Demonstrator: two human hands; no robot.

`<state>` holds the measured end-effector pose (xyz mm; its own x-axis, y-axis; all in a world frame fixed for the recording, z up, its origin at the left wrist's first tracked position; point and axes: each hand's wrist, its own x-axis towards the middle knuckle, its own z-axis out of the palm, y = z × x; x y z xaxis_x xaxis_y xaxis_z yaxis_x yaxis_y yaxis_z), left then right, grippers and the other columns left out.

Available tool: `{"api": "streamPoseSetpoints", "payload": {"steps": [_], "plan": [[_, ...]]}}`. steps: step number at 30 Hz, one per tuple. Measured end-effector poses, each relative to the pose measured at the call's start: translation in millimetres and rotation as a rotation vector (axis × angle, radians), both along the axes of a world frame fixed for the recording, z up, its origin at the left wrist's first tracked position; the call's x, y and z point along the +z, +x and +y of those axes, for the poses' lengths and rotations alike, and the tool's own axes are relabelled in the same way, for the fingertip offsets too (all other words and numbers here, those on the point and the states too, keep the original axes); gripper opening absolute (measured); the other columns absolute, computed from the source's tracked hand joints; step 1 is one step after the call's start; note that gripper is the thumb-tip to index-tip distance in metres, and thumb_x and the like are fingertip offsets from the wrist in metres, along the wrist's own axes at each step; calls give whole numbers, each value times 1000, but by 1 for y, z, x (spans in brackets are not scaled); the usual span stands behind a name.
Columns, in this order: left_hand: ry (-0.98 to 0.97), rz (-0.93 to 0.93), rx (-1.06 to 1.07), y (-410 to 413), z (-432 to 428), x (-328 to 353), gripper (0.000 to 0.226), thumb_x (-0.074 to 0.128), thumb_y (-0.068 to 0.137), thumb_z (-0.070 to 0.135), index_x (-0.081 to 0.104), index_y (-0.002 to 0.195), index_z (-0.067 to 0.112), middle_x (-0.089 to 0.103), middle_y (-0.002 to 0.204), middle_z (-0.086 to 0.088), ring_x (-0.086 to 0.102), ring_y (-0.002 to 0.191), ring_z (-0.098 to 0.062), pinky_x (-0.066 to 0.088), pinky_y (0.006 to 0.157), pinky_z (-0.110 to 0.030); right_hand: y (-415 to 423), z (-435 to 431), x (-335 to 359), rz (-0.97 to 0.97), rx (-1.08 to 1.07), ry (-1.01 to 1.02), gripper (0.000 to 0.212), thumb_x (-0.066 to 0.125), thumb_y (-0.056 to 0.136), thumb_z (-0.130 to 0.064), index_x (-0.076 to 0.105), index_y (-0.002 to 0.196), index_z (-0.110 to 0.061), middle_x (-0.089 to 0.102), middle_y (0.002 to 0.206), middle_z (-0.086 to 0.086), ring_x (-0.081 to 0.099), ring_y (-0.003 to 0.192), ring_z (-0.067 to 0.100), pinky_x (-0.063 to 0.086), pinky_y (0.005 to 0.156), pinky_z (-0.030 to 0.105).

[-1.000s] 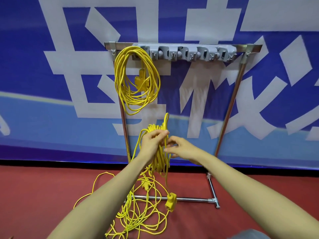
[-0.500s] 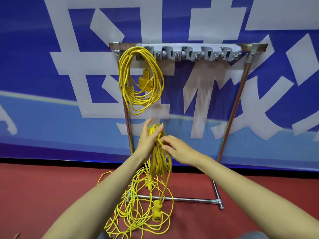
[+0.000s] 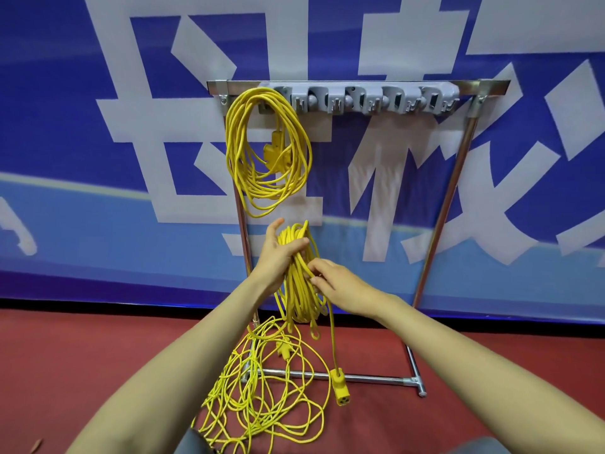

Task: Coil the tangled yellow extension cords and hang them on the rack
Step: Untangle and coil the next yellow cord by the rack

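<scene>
A half-wound yellow cord point(image 3: 296, 283) hangs in loops in front of the rack point(image 3: 448, 198), below its top bar. The left hand point(image 3: 278, 253) has its grip clamped round the top of these loops. The right hand point(image 3: 343, 286), just beside it, has its grip pinched on one strand, which drops to a socket end point(image 3: 339, 388) by the rack's foot bar. The cord's loose tangle point(image 3: 262, 398) lies on the red floor point(image 3: 98, 371) before the rack. A wound coil point(image 3: 265, 152) hangs at the rack's upper left.
</scene>
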<state>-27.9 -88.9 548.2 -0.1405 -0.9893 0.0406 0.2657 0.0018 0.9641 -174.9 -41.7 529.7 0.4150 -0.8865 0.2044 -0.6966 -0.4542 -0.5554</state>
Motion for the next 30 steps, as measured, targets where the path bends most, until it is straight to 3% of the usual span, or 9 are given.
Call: {"api": "streamPoseSetpoints", "payload": {"steps": [4, 7, 12, 16, 20, 24, 27, 30], "plan": [[-52, -19, -23, -8, -4, 15, 57, 62, 90, -1, 35, 135, 20, 55, 72, -8, 55, 62, -15, 50, 60, -25, -5, 3, -4, -92, -66, 41, 17, 52, 89, -11, 38, 96, -16, 50, 81, -4, 46, 63, 6, 42, 65, 26], [-79, 3, -1, -12, -11, 33, 46, 60, 91, -1, 34, 125, 17, 51, 69, -8, 53, 55, -13, 49, 53, -27, -13, 3, -19, -141, -181, 44, 23, 60, 88, -15, 37, 94, -16, 53, 77, 0, 50, 62, 14, 46, 66, 32], [-110, 76, -43, -17, -15, 67, 45, 60, 91, -4, 29, 117, 16, 53, 71, -7, 53, 48, -10, 50, 49, -24, -25, 5, -42, -232, -260, 82, 30, 60, 91, -14, 39, 74, -29, 56, 67, -13, 55, 59, -7, 41, 60, 10], [-116, 103, -145, -15, -15, 85, 45, 60, 91, -4, 29, 119, 14, 52, 69, -7, 54, 48, -11, 50, 48, -24, -22, -3, -48, -319, -276, 125, 24, 63, 89, -17, 47, 75, -28, 64, 75, 2, 58, 66, 10, 45, 67, 21], [-106, 127, -215, -9, -19, 93, 43, 59, 91, -3, 33, 120, 14, 56, 69, -6, 54, 51, -12, 50, 52, -24, -25, -7, -63, -293, -314, 187, 17, 69, 81, -20, 55, 72, -18, 52, 64, -5, 44, 59, 7, 36, 58, 19], [-57, 219, -317, 0, -24, 99, 51, 64, 83, -4, 33, 120, 11, 52, 79, -13, 50, 48, -11, 46, 46, -22, -44, -7, -83, -281, -399, 258, 30, 79, 73, -26, 51, 64, -21, 46, 60, -6, 39, 56, 6, 31, 53, 17], [-69, 67, -411, 3, -20, 100, 53, 65, 76, -1, 36, 117, 13, 49, 82, -15, 47, 46, -11, 43, 44, -23, -58, -14, -79, -284, -423, 261, 32, 83, 69, -27, 51, 66, -21, 51, 65, -2, 43, 59, 9, 34, 55, 18], [-109, -201, -483, -5, -15, 99, 54, 66, 85, -6, 33, 121, 15, 52, 64, -4, 44, 46, -11, 42, 45, -22, -71, -24, -71, -196, -427, 313, 33, 82, 70, -29, 55, 83, -15, 57, 78, 3, 52, 72, 16, 39, 64, 24]]}}
